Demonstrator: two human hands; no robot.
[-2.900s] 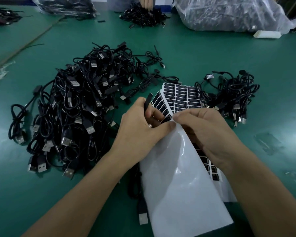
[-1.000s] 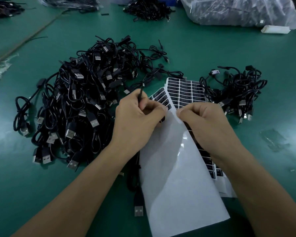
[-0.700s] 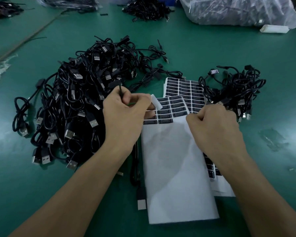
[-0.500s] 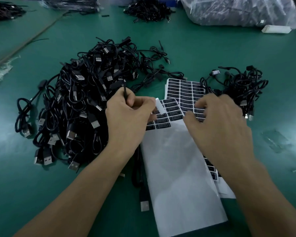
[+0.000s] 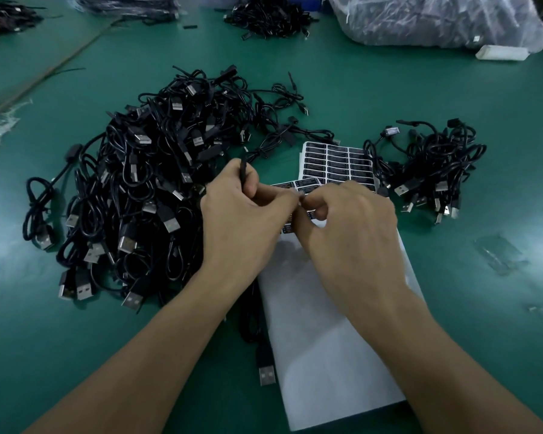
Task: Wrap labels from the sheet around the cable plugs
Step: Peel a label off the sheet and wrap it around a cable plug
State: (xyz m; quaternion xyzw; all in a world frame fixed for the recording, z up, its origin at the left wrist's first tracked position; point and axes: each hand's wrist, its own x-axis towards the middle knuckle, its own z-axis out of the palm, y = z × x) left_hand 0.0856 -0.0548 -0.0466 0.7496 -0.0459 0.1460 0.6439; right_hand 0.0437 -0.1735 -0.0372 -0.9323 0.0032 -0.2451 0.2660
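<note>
Left hand (image 5: 242, 214): curled, knuckles up, thumb and fingers pinched closed on a thin black cable plug (image 5: 242, 169) whose tip pokes up beyond the knuckles.
Right hand (image 5: 348, 223): arched palm-down, fingertips bent in to meet the left hand's fingertips; whether a label is pinched there cannot be told.
Forearms: both bare, reaching in from the near edge and converging over the sheet.
Label sheet (image 5: 336, 333): directly under both hands, its white peeled stretch running back beneath the right wrist; rows of black labels (image 5: 339, 164) show just beyond the fingertips.
Held cable's USB end (image 5: 265, 369): lying on the green surface (image 5: 373, 98) between the forearms, beside the sheet.
Large cable pile (image 5: 145, 189): just left of the left hand.
Smaller cable pile (image 5: 430, 170): right of the right hand, near the sheet's far corner.
</note>
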